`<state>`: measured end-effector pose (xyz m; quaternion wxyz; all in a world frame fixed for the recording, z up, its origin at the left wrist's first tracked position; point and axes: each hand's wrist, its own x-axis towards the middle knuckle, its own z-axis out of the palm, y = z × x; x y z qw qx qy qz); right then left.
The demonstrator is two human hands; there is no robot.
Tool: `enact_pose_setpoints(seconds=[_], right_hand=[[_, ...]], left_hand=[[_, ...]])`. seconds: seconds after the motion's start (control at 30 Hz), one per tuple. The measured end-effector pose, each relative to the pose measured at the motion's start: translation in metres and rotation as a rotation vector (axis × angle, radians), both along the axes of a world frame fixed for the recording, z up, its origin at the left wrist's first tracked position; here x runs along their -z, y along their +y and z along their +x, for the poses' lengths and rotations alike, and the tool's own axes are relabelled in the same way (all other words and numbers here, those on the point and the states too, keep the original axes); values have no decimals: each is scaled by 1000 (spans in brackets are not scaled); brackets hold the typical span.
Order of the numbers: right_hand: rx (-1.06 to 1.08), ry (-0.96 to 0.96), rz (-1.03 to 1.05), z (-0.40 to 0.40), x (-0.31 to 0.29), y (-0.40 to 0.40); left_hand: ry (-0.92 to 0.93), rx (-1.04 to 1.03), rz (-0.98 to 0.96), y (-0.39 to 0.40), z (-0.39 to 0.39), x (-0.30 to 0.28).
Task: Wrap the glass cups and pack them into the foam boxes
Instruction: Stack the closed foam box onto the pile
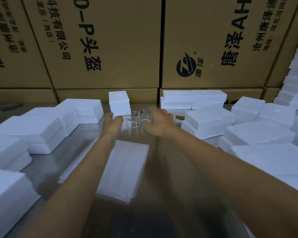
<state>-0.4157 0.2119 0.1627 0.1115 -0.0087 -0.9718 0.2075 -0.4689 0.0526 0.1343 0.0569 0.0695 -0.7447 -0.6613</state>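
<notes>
Fetching step: two glass cups (139, 118) upright, touching, at twelve o'clock on the table (162, 152). Left hand (113, 121) just beside them, fingers loosely apart; right hand (159, 120) cupped against the right one. Next, probably: lifting onto wrap sheets (126, 170) at six o'clock.

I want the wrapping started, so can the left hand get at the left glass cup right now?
Probably yes. The left hand sits just beside the left glass cup, with nothing between them; the right hand is at the other cup.
</notes>
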Motion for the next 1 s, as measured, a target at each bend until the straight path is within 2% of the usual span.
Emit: enact_pose_setpoints(seconds=[0.07, 0.23, 0.37, 0.4, 0.5, 0.57, 0.63, 0.7, 0.83, 0.93, 1.0], right_hand=[[2, 7, -58, -21, 1, -7], [-21, 18, -238, -86, 0, -23], [26, -27, -657, -153, -16, -38], [37, -34, -698, -169, -21, -40], [28, -99, -635, -208, -22, -50], [11, -217, -559, -221, -14, -57], [-13, -355, -526, -230, -4, -63], [-25, -392, -536, -233, 1, -67], [-8, -259, -502, -225, 0, -65], [42, -58, -311, -209, -10, -59], [28, 18, -356, -194, -21, -57]], left_hand=[[-45, 12, -50, -17, -21, 5], [-99, 5, 32, -22, -81, 21], [-128, -22, 54, -22, -132, 37], [-119, -19, 60, -22, -143, 39], [-88, 48, 45, -22, -174, 40], [-56, 84, 45, -20, -191, 43], [-40, 59, 67, -19, -202, 46], [-42, 8, 69, -19, -208, 49], [-22, 29, 121, -18, -203, 51], [94, 6, 167, -14, -185, 39], [183, 10, 211, -13, -170, 17]])
